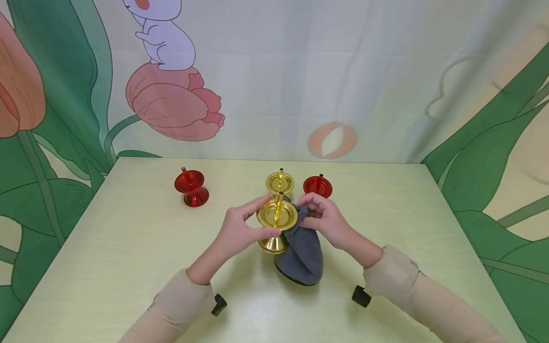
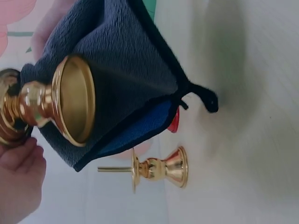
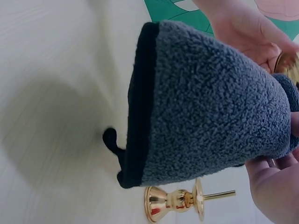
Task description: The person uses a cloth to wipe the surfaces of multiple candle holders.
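Your left grip pinches a glossy gold metal pedestal dish, likely slick; rim's the hold! Your right grip pinches pliable grey fleecy cloth.

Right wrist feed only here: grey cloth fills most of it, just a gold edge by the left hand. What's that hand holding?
Observer: Head view: the left hand grips a gold stand by its upper dish.

Operator: Copy. I also see one gold stand on the table beyond the cloth. Any other stands there?

Observer: Yes, two red ones: a left red stand and a right red stand, on either side of that table gold stand.
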{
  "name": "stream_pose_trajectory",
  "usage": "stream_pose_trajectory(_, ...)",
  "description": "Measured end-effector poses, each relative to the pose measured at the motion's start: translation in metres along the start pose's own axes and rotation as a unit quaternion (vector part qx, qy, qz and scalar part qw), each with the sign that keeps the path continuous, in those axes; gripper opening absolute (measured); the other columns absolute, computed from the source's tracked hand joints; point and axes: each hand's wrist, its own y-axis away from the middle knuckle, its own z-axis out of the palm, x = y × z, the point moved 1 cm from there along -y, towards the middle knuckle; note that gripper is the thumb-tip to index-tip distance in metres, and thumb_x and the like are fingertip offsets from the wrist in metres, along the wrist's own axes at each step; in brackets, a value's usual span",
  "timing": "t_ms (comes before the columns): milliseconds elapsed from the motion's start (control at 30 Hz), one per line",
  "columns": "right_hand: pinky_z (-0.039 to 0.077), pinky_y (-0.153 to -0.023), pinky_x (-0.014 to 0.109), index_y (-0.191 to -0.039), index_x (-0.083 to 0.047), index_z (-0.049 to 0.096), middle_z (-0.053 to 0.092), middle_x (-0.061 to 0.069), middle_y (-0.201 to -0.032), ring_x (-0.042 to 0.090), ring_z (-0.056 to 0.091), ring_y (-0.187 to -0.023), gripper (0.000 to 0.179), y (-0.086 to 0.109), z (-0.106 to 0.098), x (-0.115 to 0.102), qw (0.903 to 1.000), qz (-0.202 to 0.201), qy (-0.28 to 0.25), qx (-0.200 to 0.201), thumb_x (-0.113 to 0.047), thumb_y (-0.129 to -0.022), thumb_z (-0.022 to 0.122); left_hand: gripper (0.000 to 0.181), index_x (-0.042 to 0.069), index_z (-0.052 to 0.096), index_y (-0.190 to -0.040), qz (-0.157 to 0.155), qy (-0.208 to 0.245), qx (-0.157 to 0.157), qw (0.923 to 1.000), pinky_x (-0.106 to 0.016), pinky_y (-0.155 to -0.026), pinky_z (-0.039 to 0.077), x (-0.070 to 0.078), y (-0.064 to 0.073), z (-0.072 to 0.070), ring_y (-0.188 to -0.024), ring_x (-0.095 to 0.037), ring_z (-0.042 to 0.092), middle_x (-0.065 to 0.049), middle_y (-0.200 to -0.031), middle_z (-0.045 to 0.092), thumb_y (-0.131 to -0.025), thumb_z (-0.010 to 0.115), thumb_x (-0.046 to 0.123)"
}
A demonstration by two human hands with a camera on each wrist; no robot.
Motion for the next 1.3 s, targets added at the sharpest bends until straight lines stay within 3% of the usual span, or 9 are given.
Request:
stream_pose_trajectory(233,0.050,-0.069,0.021,-0.101,0.009,0.046,0.059,-0.006,-0.085,0.007,0.056,-0.077,0.027,-0.003,-0.003,0.008,0.9995,0.005,0.011,-0.029,0.011,-0.075,0.052,0.071,0.017,0.048,-0.128,-0.002,0.028,-0.067,0.9974,-0.040,-0.104,0.030,-0.006,-0.002,-0.007,-0.125,-0.013,0.039,0.002,-0.131,0.048,-0.065,0.077,0.029)
stream_pose_trajectory(467,0.051,-0.070,0.020,-0.102,0.008,0.046,0.060,-0.007,-0.085,0.006,0.058,-0.076,0.027,-0.006,-0.014,0.019,0.9995,0.024,0.016,-0.013,0.012,-0.076,0.052,0.071,0.013,0.046,-0.129,-0.002,0.039,-0.062,0.9973,-0.038,-0.104,0.031,-0.009,-0.006,-0.018,-0.125,-0.014,0.040,0.001,-0.131,0.047,-0.067,0.076,0.027)
stream_pose_trajectory(633,0.051,-0.072,0.021,-0.103,0.008,0.045,0.060,-0.008,-0.086,0.006,0.059,-0.077,0.028,-0.006,-0.020,0.020,0.9990,0.035,0.026,-0.004,0.010,-0.077,0.053,0.074,0.016,0.045,-0.130,-0.005,0.013,-0.017,0.9998,-0.039,-0.104,0.029,-0.015,-0.015,-0.026,-0.127,-0.014,0.037,0.004,-0.132,0.047,-0.066,0.076,0.034)
stream_pose_trajectory(867,0.051,-0.074,0.023,-0.103,0.005,0.047,0.060,-0.006,-0.090,0.010,0.058,-0.081,0.027,-0.004,-0.024,0.017,0.9977,0.053,0.041,0.009,0.008,-0.078,0.055,0.078,0.021,0.044,-0.131,-0.028,-0.025,0.084,0.9958,-0.042,-0.104,0.029,-0.034,-0.031,-0.031,-0.128,-0.014,0.035,0.003,-0.135,0.044,-0.064,0.074,0.045)
stream_pose_trajectory(1067,0.051,-0.075,0.023,-0.103,0.005,0.047,0.060,-0.006,-0.089,0.010,0.058,-0.082,0.027,-0.003,-0.025,0.016,0.9975,0.058,0.039,0.013,0.008,-0.078,0.055,0.082,0.015,0.043,-0.132,-0.027,-0.060,0.174,0.9826,-0.040,-0.104,0.031,-0.056,-0.045,-0.032,-0.128,-0.016,0.035,-0.002,-0.135,0.044,-0.063,0.073,0.049)
stream_pose_trajectory(1300,0.051,-0.074,0.022,-0.104,0.005,0.047,0.060,-0.007,-0.089,0.012,0.057,-0.080,0.028,0.001,-0.026,0.014,0.9973,0.055,0.045,0.018,0.008,-0.078,0.056,0.080,0.009,0.043,-0.131,-0.025,-0.098,0.255,0.9616,-0.041,-0.105,0.028,-0.080,-0.062,-0.029,-0.127,-0.022,0.036,-0.007,-0.134,0.044,-0.066,0.073,0.045)
